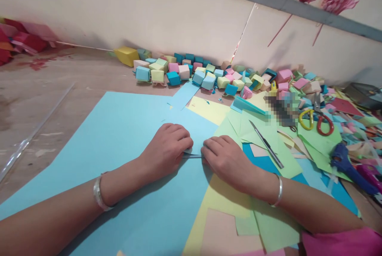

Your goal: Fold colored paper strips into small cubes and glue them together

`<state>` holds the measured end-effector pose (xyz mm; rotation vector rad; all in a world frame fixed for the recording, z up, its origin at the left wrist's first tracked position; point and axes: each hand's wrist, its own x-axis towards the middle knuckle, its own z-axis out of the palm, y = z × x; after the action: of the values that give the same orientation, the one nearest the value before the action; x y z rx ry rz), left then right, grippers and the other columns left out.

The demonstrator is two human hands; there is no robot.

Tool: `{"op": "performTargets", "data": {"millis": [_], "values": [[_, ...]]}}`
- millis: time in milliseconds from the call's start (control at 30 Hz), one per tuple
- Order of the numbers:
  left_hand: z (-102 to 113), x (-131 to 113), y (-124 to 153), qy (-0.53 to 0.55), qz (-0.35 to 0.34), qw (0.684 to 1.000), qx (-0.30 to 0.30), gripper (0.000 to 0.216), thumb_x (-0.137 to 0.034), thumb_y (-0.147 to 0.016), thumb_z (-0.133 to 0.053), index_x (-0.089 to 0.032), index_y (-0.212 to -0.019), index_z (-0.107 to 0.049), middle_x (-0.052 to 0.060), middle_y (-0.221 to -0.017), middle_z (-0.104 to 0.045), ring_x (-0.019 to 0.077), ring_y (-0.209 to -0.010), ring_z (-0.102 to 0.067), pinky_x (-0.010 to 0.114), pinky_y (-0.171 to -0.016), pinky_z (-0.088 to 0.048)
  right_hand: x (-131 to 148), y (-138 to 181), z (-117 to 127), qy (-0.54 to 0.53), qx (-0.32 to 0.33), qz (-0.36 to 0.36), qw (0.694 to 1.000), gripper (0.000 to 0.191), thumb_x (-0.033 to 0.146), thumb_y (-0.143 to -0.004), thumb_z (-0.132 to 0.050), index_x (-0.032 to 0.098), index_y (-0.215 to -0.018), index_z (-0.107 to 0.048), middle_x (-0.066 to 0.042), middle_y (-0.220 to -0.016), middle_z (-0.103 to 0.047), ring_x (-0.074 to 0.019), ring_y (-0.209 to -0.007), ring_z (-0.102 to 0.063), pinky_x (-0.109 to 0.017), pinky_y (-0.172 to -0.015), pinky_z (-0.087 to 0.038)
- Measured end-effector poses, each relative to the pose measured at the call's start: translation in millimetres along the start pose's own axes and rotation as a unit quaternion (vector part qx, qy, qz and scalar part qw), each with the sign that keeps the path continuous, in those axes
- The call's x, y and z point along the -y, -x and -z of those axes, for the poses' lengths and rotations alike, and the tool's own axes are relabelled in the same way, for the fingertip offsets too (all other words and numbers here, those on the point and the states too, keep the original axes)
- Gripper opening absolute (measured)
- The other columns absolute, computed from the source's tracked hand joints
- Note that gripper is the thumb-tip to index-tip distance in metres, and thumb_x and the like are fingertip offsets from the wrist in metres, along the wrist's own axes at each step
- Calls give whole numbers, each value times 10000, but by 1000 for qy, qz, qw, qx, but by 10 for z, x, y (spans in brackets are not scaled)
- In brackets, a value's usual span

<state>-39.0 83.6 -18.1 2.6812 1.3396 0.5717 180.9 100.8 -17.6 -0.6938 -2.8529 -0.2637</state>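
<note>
Folded blue paper strip (192,155) sits over the large blue sheet (104,148), left hand (167,146) with fingers closed on its 9 o'clock end, right hand (225,158) with fingers closed on its 3 o'clock end. I see craft knife (267,146) near 3, scissors (324,124) beyond, paper boxes (208,81) around 12 on the surface (89,75).

On my feed I'm seeing plain light blue on the big sheet (119,136), grey-blue on the thin strip (192,156), navy on the glue gun (343,160), magenta on the sleeve (343,244). Scissors (318,108) are showing one yellow handle, one red.
</note>
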Motion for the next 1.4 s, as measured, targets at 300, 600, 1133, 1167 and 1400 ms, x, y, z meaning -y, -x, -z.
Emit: {"op": "performTargets", "data": {"millis": [300,600,1133,1167,1400], "values": [[24,13,15,128,137,981,-55,474,39,-598,-414,-187,-965,-611,82,-1052,-630,268,-1046,-564,451,-877,-455,-35,-20,-30,116,-103,17,988,162,14,-862,-497,122,-803,-602,-40,-644,-572,-158,-601,-496,-322,-568,-315],[58,-420,-45,696,364,617,-39,400,-383,-828,-658,-194,-1175,-594,121,-1327,-583,274,-1285,-496,449,-1091,-365,-123,-38,15,110,-287,-34,951,228,106,-865,-580,49,-1083,-620,-146,-937,-735,-211,-883,-681,-324,-699,-516],[121,-278,-39,467,205,857,-68,310,-310,-943,-435,-240,-1245,-440,32,-1018,-634,177,-898,-587,349,-843,-473,93,-45,152,-64,-309,-10,949,236,74,-844,-620,110,-1076,-633,-91,-886,-671,-190,-835,-591,-328,-691,-480],[132,-272,-32,443,197,873,-54,303,-285,-946,-413,-239,-1245,-420,26,-995,-625,166,-850,-575,337,-804,-471,71,-35,188,-75,-325,-19,943,262,63,-843,-615,123,-1098,-628,-83,-871,-651,-182,-826,-578,-322,-694,-481],[153,-330,12,375,169,911,30,303,-215,-920,-382,-238,-1222,-364,42,-1040,-607,193,-939,-581,340,-800,-458,71,2,344,-107,-337,-4,936,274,65,-850,-602,186,-1093,-643,-67,-924,-607,-175,-885,-547,-318,-756,-498]]}}
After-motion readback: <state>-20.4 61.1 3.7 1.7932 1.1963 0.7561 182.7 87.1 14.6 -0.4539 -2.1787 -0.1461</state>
